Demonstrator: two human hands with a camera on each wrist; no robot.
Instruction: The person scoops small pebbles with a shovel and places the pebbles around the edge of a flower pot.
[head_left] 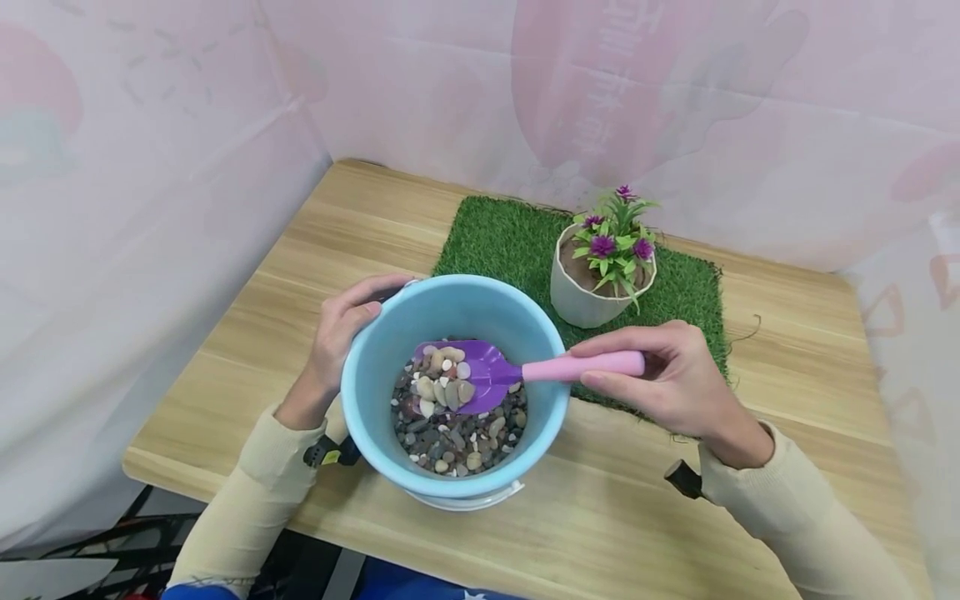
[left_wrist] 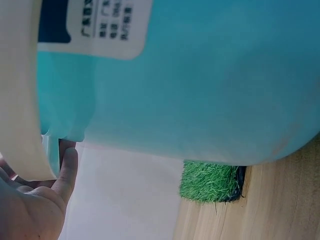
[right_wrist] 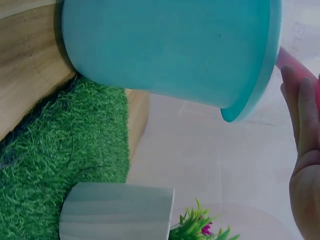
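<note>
A light blue bucket (head_left: pixel 453 287) holds many pebbles (head_left: pixel 457 446) in grey, brown and white. My left hand (head_left: pixel 336 337) grips the bucket's rim on its left side; the left wrist view shows the fingers (left_wrist: pixel 70 167) at the rim and a label on the wall. In my right hand (head_left: pixel 678 387) is the pink handle (head_left: pixel 558 367) of a small shovel, pinched between thumb and fingers. The shovel's purple blade (head_left: pixel 491 379) lies inside the bucket, carrying several larger light pebbles (head_left: pixel 444 392). Whether the blade touches the stones beneath, I cannot tell.
Behind the bucket, a green turf mat (head_left: pixel 495 237) lies on the wooden table (head_left: pixel 262 333). A white pot (head_left: pixel 581 296) with a purple-flowered plant (head_left: pixel 618 242) stands on the mat, close beyond my right hand. Pale printed cloth (head_left: pixel 420 92) hangs around the table's back and sides.
</note>
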